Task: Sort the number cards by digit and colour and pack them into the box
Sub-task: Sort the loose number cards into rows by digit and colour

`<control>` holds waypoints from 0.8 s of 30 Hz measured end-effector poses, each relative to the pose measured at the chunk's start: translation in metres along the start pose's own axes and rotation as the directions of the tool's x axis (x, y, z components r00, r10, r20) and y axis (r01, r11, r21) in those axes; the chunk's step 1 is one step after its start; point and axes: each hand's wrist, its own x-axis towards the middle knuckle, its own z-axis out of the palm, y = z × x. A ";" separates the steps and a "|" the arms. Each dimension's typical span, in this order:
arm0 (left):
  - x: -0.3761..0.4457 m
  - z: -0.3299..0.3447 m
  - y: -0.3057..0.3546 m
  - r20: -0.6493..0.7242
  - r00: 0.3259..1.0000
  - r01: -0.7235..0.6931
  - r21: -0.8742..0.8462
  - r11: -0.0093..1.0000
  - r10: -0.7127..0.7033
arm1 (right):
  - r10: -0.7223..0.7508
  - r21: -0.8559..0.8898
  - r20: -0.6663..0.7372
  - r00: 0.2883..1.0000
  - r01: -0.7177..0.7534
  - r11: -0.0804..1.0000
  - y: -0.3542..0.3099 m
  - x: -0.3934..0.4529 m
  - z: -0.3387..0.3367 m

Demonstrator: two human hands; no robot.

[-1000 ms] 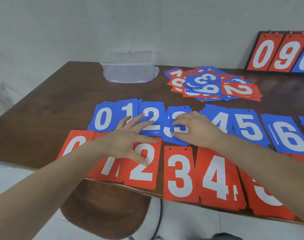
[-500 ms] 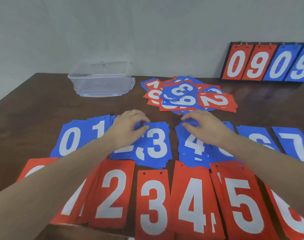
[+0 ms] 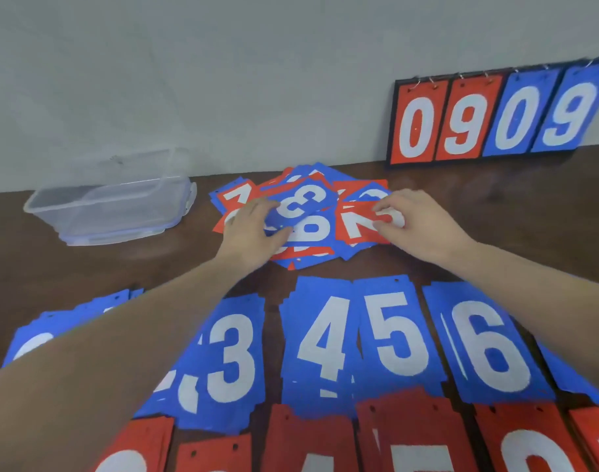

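A loose heap of mixed red and blue number cards (image 3: 310, 229) lies at mid-table. My left hand (image 3: 254, 229) pinches the blue 3 card (image 3: 303, 202) on top of the heap at its left edge. My right hand (image 3: 417, 223) pinches the right end of the red 2 card (image 3: 359, 224) beside it. Sorted blue stacks lie in a row nearer to me: the blue 3 stack (image 3: 230, 362), the blue 4 stack (image 3: 322, 345), the blue 5 stack (image 3: 393, 335), the blue 6 stack (image 3: 489, 342). Red stacks (image 3: 414, 434) run along the front edge. The clear plastic box (image 3: 114, 199) stands open at the back left.
A scoreboard stand (image 3: 495, 114) showing 0 9 0 9 leans against the wall at the back right. The brown table (image 3: 86, 267) shows bare wood between the box and the blue row. My left forearm covers the blue stacks on the left.
Both hands left the sorted blue row and reached forward to the mixed heap; the left one took hold of the blue 3 card, the right one the red 2 card. The camera moved closer.
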 end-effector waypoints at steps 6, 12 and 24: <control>0.005 0.007 -0.006 0.047 0.995 0.083 -0.015 0.996 -0.082 | 0.030 -0.089 0.172 0.985 -0.014 0.996 0.017 0.013 0.001; -0.002 0.008 -0.010 -0.043 0.999 -0.007 -0.028 1.000 0.006 | -0.007 -0.154 0.265 0.964 0.049 0.987 0.029 0.015 -0.008; 0.001 0.009 -0.008 0.009 0.999 0.043 0.066 0.997 -0.044 | 0.275 -0.322 -0.040 0.961 -0.273 0.906 0.006 0.005 0.019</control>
